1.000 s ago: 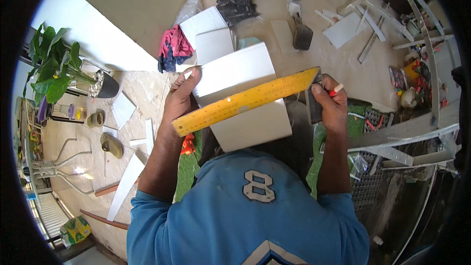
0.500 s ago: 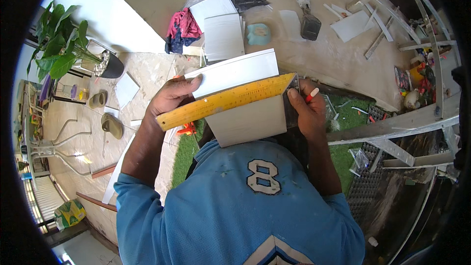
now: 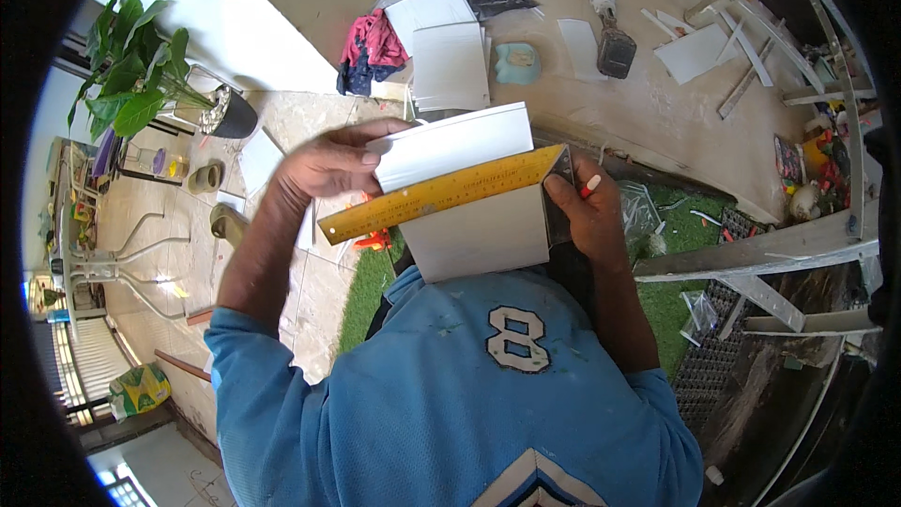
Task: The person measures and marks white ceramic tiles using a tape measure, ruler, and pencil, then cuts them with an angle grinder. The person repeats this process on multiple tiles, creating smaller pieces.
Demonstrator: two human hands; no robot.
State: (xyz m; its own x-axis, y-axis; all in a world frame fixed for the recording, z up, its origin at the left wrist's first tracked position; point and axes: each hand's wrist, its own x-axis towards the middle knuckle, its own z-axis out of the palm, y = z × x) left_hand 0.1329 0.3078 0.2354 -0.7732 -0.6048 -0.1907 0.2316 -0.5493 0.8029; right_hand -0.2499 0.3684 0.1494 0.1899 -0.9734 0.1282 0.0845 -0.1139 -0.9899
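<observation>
A yellow carpenter's square [image 3: 441, 193] lies slanted across a white tile [image 3: 460, 145], which shows both above and below its blade. My left hand [image 3: 328, 164] is at the tile's upper left edge, thumb in front and fingers partly hidden behind it. The square's blade end points toward my left wrist, free of that hand. My right hand [image 3: 591, 211] closes around the dark stock of the square and the tile's right side, its thumb pressed at the corner. A red marker with a white end [image 3: 589, 186] sticks out between the right fingers.
Stacked white tiles [image 3: 450, 66] stand ahead beside a pink and navy cloth [image 3: 371, 49]. An angle grinder [image 3: 615, 47] lies on the floor farther right. A metal ladder [image 3: 779, 253] borders the right side; a potted plant [image 3: 230, 115] stands left. Green turf [image 3: 671, 296] is underneath.
My left hand has let go of the square's blade end and shifted up onto the tile's edge. The square has slid slightly right at its left end. My right hand keeps its hold.
</observation>
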